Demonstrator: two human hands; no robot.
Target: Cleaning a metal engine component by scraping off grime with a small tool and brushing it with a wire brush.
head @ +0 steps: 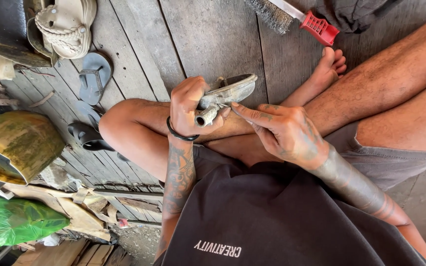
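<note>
left hand [189, 106] closed around a dull grey metal part [223, 96], fingers wrapped over its middle; the part has a short open pipe stub [205, 117] sticking out below the fist toward the camera and a wider, flattened curved end reaching up and right past the knuckles. part is held in the air over the crossed legs, just above the left shin [139, 120], not resting on the floor. black band [179, 135] sits on the left wrist. right hand [284, 133] is mostly open, index finger stretched out, its tip touching the part beside the stub; grip not closed on anything. person sits cross-legged on a grey wooden plank floor [213, 39], dark shirt [272, 216], grey shorts [395, 160], bare foot [327, 69] up near the right knee. wire brush with red handle [297, 17] lies on the planks at top, well apart from the hands. grey flip-flop [94, 76] and a tan sandal [67, 24] lie upper left; mossy cut log [18, 145] and green plastic bag [16, 221] off the floor edge at left.
</note>
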